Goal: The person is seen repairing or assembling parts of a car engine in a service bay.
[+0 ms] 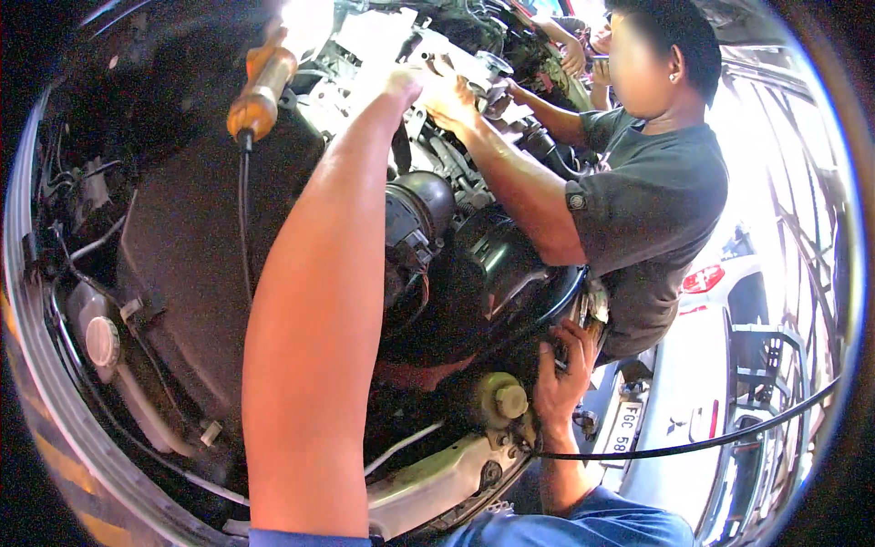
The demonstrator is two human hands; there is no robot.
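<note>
My left arm reaches forward across the engine bay, and my left hand [401,84] is among bright metal engine parts [365,41]. Glare washes out its fingers, so their hold is hidden. Beside it a co-worker's hand [451,102] works on the same parts. At the lower right my right hand [562,378] is propped at the car's front side edge, its thumb and fingers apart. Just beyond its fingertips, a pale crumpled-looking thing [596,303] lies against the co-worker's shirt; I cannot make out its kind.
An orange-handled work light [260,96] shines at the upper left, its black cord [244,210] hanging down. A co-worker in a dark shirt [661,182] leans in from the right. Below are a yellowish round cap [509,399] and a headlight [428,483]. A black cable [693,450] crosses before a white car [674,410].
</note>
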